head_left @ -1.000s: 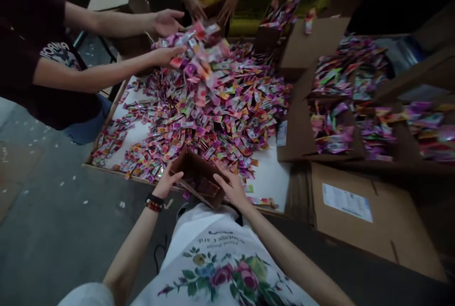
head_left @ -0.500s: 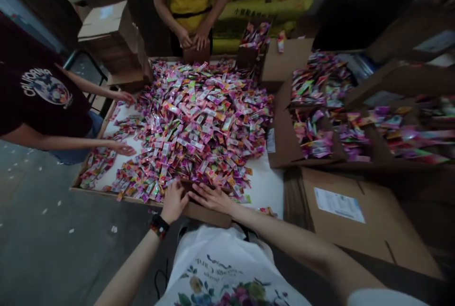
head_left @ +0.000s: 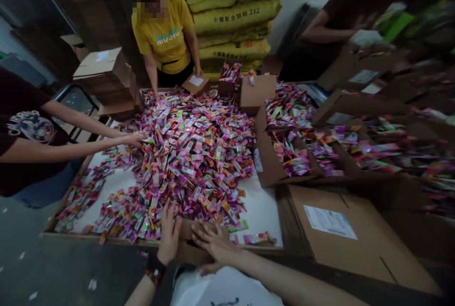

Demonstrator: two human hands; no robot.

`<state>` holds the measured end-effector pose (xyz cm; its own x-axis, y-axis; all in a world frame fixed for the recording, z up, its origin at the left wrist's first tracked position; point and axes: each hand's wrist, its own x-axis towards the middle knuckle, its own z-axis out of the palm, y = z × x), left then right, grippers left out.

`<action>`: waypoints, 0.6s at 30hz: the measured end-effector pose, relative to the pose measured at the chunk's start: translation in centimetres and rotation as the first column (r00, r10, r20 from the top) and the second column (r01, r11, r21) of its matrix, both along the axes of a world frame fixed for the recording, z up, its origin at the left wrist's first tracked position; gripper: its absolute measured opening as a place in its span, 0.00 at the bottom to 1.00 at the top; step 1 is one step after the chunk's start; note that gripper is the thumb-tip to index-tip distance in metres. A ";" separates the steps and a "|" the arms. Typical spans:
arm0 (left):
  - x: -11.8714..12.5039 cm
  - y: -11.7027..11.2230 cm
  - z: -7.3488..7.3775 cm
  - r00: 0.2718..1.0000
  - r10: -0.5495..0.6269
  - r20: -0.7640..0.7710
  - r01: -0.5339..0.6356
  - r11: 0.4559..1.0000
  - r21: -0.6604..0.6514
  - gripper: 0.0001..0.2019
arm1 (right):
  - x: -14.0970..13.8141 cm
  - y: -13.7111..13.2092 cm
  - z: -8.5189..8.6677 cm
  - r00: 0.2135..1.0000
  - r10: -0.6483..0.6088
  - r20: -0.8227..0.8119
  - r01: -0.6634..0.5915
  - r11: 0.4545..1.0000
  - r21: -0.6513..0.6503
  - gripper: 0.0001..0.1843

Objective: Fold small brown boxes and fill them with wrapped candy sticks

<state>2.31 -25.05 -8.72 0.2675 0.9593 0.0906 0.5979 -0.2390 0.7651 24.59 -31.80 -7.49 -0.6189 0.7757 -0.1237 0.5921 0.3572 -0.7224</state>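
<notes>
A small brown cardboard box (head_left: 192, 253) sits at the near edge of the table, in front of my body. My left hand (head_left: 168, 234) is open, its fingers stretched along the box's left side. My right hand (head_left: 215, 242) lies over the top of the box with fingers spread, its thumb lower on the near side. Past both hands rises a big heap of small pink and purple wrapped packets (head_left: 192, 154). What the box holds is hidden by my hands.
Open boxes of packets (head_left: 291, 154) stand at right, behind flattened cartons (head_left: 334, 230). A co-worker's hands (head_left: 135, 139) reach into the heap from the left. Another person in yellow (head_left: 170, 36) stands across, near stacked yellow sacks (head_left: 234, 17). Folded cardboard (head_left: 103, 74) is piled at back left.
My view has tilted up. My right hand has shifted over the box top, its thumb now showing. The left co-worker's hands have moved into the heap; the person opposite has a hand at the packets.
</notes>
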 end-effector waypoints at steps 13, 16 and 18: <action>6.0 8.3 3.0 0.873 -0.198 -0.446 0.202 0.979 -0.040 0.14 | 1.3 5.8 -2.4 0.940 -0.220 0.261 0.215 0.975 0.050 0.36; 4.9 5.3 5.2 0.864 -0.245 -0.439 0.290 0.956 0.038 0.25 | 0.8 2.9 -2.2 0.951 -0.167 0.259 0.150 0.985 0.084 0.60; 4.1 1.8 5.6 0.712 -0.436 -0.551 0.500 0.865 -0.038 0.44 | -0.2 0.3 -2.6 0.952 -0.127 0.277 0.087 0.985 0.152 0.66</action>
